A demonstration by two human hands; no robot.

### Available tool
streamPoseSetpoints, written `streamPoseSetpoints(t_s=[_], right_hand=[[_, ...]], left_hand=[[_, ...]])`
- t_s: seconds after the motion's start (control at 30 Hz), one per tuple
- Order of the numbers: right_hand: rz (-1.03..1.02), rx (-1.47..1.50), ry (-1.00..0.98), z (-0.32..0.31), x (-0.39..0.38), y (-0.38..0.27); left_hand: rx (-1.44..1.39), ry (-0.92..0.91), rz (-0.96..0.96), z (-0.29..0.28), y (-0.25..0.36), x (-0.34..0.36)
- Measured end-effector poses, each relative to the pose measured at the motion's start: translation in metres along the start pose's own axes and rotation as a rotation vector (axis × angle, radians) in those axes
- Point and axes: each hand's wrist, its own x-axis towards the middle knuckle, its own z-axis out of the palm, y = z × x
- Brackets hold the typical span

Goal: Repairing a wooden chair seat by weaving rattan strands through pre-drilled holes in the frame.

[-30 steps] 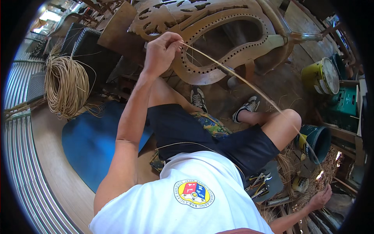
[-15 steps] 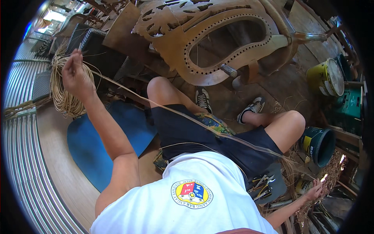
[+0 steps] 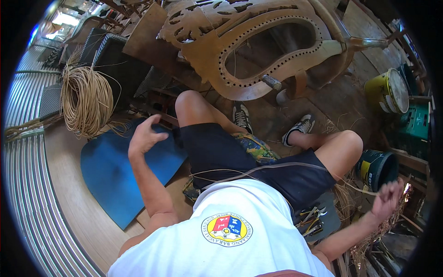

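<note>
My left hand (image 3: 148, 136) is open with nothing in it, fingers apart, beside my left knee over a blue sheet (image 3: 121, 177). My right hand (image 3: 386, 199) is raised at the lower right, below the dark green bucket (image 3: 383, 168); its fingers are blurred. A pale cane strand (image 3: 300, 165) lies slack across my shorts and runs toward that hand; whether the hand holds it is unclear. Before me stands a carved wooden chair frame (image 3: 240, 81) with a row of holes round its oval opening. A coil of cane (image 3: 86, 104) is at the left. Pliers and other tools (image 3: 311, 217) lie beside my right hip.
A yellow bucket (image 3: 385, 90) and green crates (image 3: 413, 124) stand at the right. Corrugated metal (image 3: 25, 194) lines the left edge. Dark woven-edged panels (image 3: 99, 48) and more furniture are behind the coil. My feet rest on a wooden floor (image 3: 323, 111).
My left hand let go of the strand and came down from the coil toward my knee. The strand dropped onto my lap. My right hand rose and moved right.
</note>
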Motion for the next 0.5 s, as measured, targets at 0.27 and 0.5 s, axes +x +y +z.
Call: streamPoseSetpoints(t_s=[0.27,0.5], right_hand=[[0.37,-0.656,-0.617,0.288,-0.027,0.218],[0.264,-0.718,-0.502,0.327,-0.029,0.284]], left_hand=[[-0.652,-0.32,0.306,0.077,0.128,0.017],[-0.781,0.099,0.352,0.111,0.135,0.032]])
